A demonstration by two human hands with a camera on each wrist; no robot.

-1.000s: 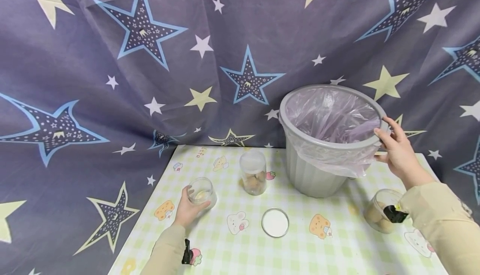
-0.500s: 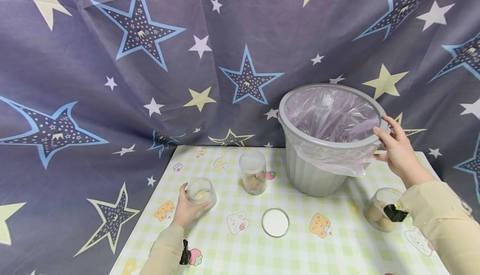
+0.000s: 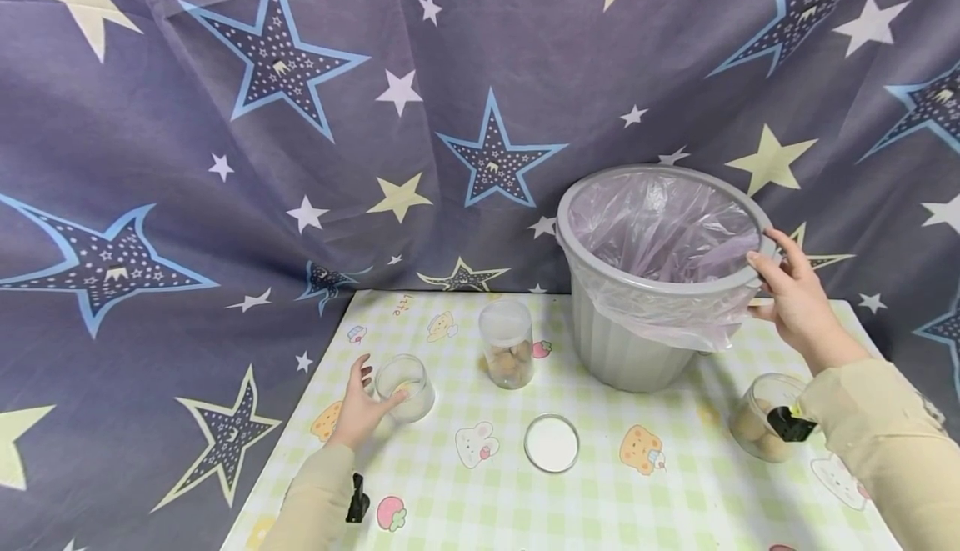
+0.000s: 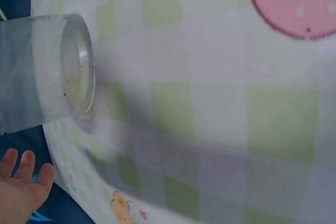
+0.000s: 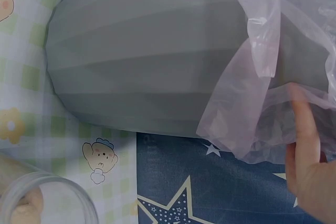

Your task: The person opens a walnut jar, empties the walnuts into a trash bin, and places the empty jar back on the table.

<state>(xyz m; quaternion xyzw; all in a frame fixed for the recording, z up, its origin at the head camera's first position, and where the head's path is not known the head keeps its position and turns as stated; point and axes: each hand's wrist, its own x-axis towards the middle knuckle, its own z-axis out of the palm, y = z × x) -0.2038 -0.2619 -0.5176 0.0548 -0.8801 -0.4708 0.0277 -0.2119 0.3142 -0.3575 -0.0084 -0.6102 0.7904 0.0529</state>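
While right hand (image 3: 802, 308) grips ribbed bin (image 3: 626, 343), left hand (image 3: 362, 409) loosely spread, empty; clear cylindrical jar (image 3: 417, 399) beside it

Three clear jars (image 3: 412, 380) are standing on the tabletop (image 3: 480, 518): one near the left edge, one towards the back edge, one by the right edge. Two are holding brown lumps (image 3: 510, 368) (overlapping, can't tell how many). One grey bin (image 3: 622, 359) is standing towards the back right corner, one plastic liner (image 3: 660, 226) is lining it. One white disc (image 3: 552, 443) is lying between the side edges. Two hands (image 3: 798, 309) and two black wrist devices (image 3: 791, 424) are showing; one starry cloth (image 3: 450, 51) is hanging behind.
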